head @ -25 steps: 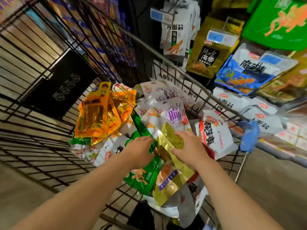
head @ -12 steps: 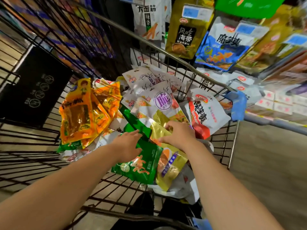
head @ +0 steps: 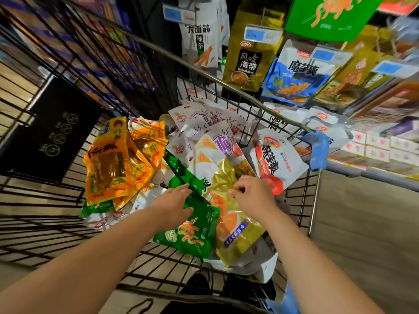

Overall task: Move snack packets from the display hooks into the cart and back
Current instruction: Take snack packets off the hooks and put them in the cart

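Note:
Both my hands reach into a black wire cart heaped with snack packets. My left hand lies on a green packet, fingers stretched along its top edge and thumb over its face. My right hand has curled fingers pinching the upper edge of a gold packet that lies beside and partly under the green one. Orange packets lie at the cart's left, white and purple ones in the middle, a white and red packet leans on the right wall.
Display hooks beyond the cart carry a white packet, a dark gold one, a blue and white one and a large green pack. A black sign panel hangs on the cart's left side. A blue corner bumper caps the right rim.
The view has dropped toward the cart. My left hand has slid from beside the green packet onto it. My right hand stays on the gold packet's top edge.

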`<act>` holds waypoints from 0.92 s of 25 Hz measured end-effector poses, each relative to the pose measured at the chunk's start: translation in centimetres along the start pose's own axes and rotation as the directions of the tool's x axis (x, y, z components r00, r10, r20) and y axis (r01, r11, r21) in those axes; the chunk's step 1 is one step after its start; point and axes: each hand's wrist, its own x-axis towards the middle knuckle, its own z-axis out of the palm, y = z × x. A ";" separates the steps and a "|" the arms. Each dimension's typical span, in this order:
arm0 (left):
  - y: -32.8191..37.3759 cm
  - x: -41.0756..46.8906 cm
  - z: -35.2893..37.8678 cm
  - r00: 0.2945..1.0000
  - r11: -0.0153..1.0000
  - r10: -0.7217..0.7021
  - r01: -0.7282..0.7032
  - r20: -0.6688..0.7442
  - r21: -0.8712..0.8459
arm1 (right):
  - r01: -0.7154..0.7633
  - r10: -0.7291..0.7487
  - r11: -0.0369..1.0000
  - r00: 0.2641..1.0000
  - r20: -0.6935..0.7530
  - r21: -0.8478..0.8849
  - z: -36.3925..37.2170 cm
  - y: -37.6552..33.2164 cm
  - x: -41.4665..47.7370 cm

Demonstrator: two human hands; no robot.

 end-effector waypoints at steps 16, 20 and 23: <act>9.6 -1.5 -3.9 0.988 0.193 0.093 -0.141 -0.125 -0.971 | 0.044 0.235 0.713 0.925 -0.298 0.700 -11.1 -0.6 -6.2; 9.3 -0.4 -5.0 0.980 0.140 0.091 -0.186 -0.174 -0.973 | 0.022 0.310 0.605 0.914 -0.261 0.796 -11.0 -0.6 -5.5; 8.5 -0.3 -5.5 0.988 0.180 0.101 -0.132 -0.115 -0.975 | 0.004 0.316 0.550 0.925 -0.212 0.835 -10.3 -0.9 -5.3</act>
